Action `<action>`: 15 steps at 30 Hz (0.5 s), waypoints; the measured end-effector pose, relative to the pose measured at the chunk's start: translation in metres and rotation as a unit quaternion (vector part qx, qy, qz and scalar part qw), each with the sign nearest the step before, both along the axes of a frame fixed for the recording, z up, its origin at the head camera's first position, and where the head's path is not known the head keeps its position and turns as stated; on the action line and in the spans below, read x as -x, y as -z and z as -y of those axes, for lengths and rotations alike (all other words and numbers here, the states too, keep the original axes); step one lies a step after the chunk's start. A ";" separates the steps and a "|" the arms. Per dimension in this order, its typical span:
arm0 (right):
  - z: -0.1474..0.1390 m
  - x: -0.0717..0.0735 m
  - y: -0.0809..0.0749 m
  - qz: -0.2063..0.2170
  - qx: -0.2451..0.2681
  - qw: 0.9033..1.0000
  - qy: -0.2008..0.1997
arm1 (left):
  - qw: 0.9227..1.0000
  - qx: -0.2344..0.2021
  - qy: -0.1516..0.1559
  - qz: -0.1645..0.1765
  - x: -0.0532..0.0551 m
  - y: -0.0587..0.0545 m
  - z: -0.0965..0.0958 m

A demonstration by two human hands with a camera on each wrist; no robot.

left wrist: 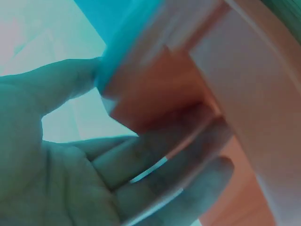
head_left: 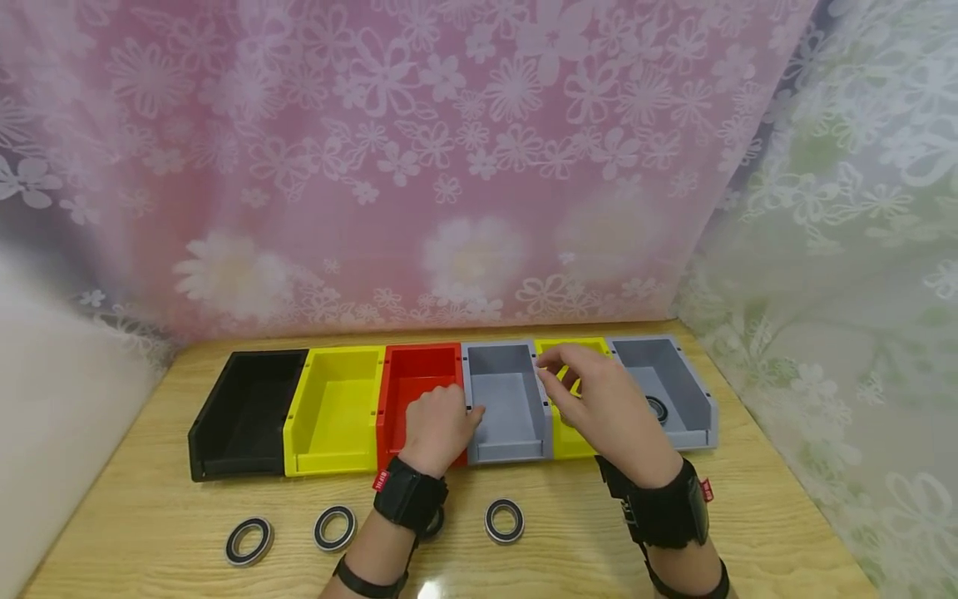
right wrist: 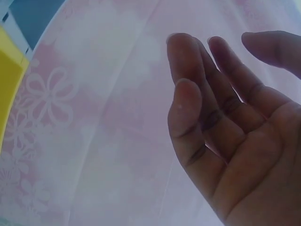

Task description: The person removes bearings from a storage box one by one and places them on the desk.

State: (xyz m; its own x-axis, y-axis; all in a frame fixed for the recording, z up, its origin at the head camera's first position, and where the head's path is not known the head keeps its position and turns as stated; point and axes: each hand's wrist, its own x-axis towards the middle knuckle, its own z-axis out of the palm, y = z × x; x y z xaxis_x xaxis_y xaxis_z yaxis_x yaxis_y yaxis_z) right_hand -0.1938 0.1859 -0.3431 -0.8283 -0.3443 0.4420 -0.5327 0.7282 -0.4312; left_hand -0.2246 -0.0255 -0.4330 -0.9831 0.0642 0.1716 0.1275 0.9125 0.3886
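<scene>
My left hand [head_left: 437, 424] is at the wall between the red bin [head_left: 422, 366] and the middle grey bin [head_left: 501, 408]. It grips there, fingers over the red side and thumb toward the grey; the left wrist view shows the thumb [left wrist: 77, 80] at a wall's edge. Over the right-hand yellow bin [head_left: 572, 447], my right hand [head_left: 609, 412] hovers with loosely bent fingers, thumb and fingertips apart, holding nothing. Beyond that wrist, a ball bearing [head_left: 662, 408] lies in the right-hand grey bin [head_left: 647, 370], partly hidden.
The bins form a row with a black bin [head_left: 250, 408] and another yellow bin [head_left: 340, 408] on the left. Several bearings lie in front, among them one at left [head_left: 231, 545], one [head_left: 320, 530] beside it and one [head_left: 491, 522] between the arms. Another is partly behind my left wrist.
</scene>
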 end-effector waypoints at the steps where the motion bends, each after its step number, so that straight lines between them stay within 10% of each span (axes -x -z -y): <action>1: -0.002 0.000 -0.001 0.002 0.001 1.000 0.003 | 1.000 0.007 -0.003 -0.004 -0.001 0.000 -0.001; 8: -0.012 0.001 -0.003 -0.001 0.000 1.000 0.009 | 0.997 0.036 -0.024 -0.062 -0.006 -0.011 -0.016; 15: -0.019 -0.001 -0.006 -0.009 0.002 1.000 0.021 | 0.994 0.074 0.035 -0.066 -0.004 -0.022 -0.056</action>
State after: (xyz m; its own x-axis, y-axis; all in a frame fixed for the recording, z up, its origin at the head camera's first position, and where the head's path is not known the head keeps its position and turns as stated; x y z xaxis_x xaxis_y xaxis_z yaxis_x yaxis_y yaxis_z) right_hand -0.1930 0.2048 -0.3376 -0.8343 -0.3073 0.4577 -0.5088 0.7488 -0.4247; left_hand -0.2203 0.0304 -0.4112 -0.9445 0.1666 0.2830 0.2346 0.9453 0.2267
